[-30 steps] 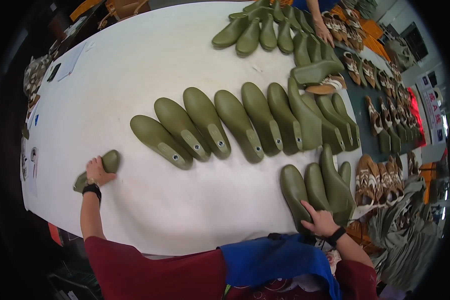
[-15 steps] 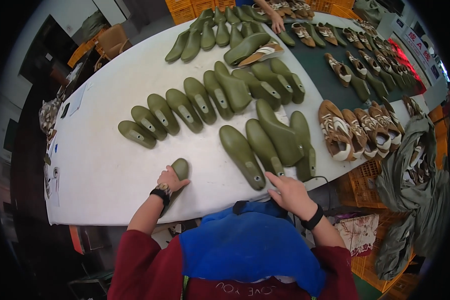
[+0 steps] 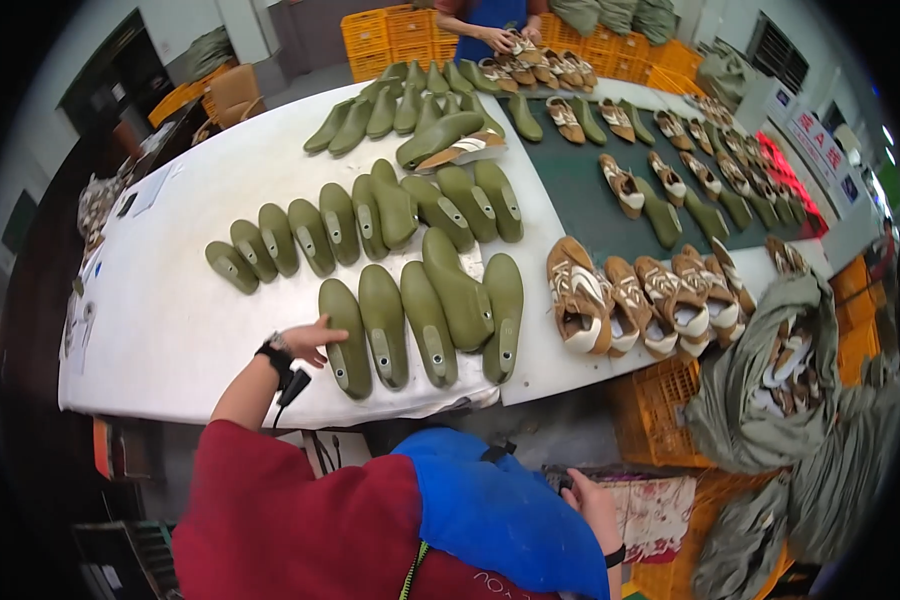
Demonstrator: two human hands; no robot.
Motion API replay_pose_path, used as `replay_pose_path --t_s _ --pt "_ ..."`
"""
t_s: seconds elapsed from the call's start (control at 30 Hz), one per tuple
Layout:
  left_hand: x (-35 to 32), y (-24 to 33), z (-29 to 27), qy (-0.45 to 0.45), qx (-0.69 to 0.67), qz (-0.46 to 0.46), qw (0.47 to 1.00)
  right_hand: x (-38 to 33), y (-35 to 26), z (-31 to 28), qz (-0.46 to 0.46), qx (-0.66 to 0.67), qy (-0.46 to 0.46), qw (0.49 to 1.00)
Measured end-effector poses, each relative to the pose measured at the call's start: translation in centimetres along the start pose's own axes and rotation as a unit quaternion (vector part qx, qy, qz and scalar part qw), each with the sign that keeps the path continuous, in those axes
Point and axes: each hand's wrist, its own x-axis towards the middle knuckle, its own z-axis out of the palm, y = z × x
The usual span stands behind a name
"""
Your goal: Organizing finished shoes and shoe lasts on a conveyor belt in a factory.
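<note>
Left hand point(image 3: 308, 338): fingers spread, flat against the leftmost olive shoe last point(image 3: 345, 338), not clamped on it.
Olive shoe last: on the white bench point(image 3: 170, 320), near its front edge, first in a row of 5 lasts.
Right hand point(image 3: 592, 505): below the bench front edge, curled on a small dark object point(image 3: 562, 482); grip hard to tell.
Tan shoes point(image 3: 630, 300): right of the 5 lasts, on the bench.
Orange crate point(image 3: 660, 410): under the bench, right of the right hand.

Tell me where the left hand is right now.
In the head view, the left hand rests low and left of centre on the white table, touching the leftmost olive shoe last in the near row.
</note>
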Motion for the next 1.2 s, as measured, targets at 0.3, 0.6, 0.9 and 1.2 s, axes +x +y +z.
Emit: replay_pose_path --t_s 0.3,0.6,0.9,1.2 --pt "0.2 -2.1 9.0 0.277 -0.028 0.173 0.945 12.5 -1.1 -5.8 -0.198 -0.060 -0.035 0.978" --pt "-3.5 12.3 4.8 0.274 0.427 0.186 0.841 42.8 -11.6 -8.2 -0.227 -0.206 -0.141 0.941" --pt "18.2 27.6 6.4 0.340 0.020 0.273 0.900 57.6 -13.6 2.3 -0.059 -0.238 -0.152 0.957" --pt "20.6 30.3 11.1 0.303 -0.008 0.273 0.913 57.9 -10.0 1.5 -0.054 -0.112 -0.130 0.984"
